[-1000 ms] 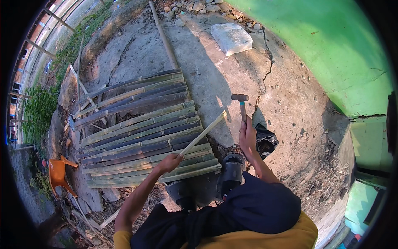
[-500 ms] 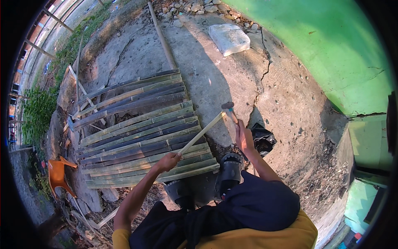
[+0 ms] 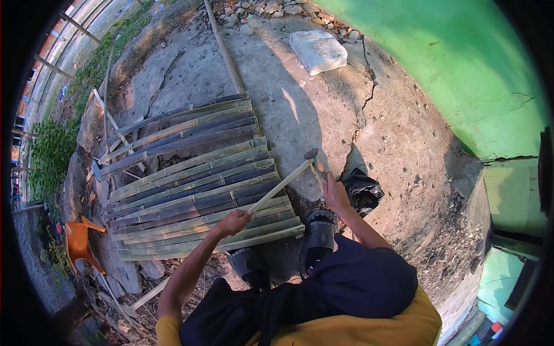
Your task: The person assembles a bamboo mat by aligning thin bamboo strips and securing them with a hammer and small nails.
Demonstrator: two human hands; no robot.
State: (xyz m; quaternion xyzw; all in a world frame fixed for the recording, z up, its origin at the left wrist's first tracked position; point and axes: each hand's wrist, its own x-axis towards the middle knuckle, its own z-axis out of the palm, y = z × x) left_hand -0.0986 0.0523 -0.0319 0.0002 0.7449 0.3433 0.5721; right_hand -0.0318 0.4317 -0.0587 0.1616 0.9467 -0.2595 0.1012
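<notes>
My left hand point(image 3: 235, 221) is closed round the near end of a pale bamboo strip point(image 3: 281, 184), which slants away to the upper right over the edge of the laid slats. A hammer point(image 3: 318, 165) is gripped in my right hand point(image 3: 336, 193), its dark head at the strip's far end; whether the two touch I cannot tell. Below and left of my hands lies a panel of green and dark split bamboo slats point(image 3: 196, 193), side by side with wider gaps toward its far side. My dark shoes point(image 3: 319, 230) stand at its right corner.
A black plastic bag point(image 3: 363, 190) lies right of my right hand. Farther off are a white block point(image 3: 318, 52) and a long pole point(image 3: 224, 49). An orange plastic chair point(image 3: 79, 245) sits at the left, another hammer point(image 3: 98, 169) on the slats' left ends. A green wall point(image 3: 461, 69) bounds the right.
The hammer head has come down and slightly left to the tip of the bamboo strip, my right hand lowering with it. My left hand keeps its hold, almost still.
</notes>
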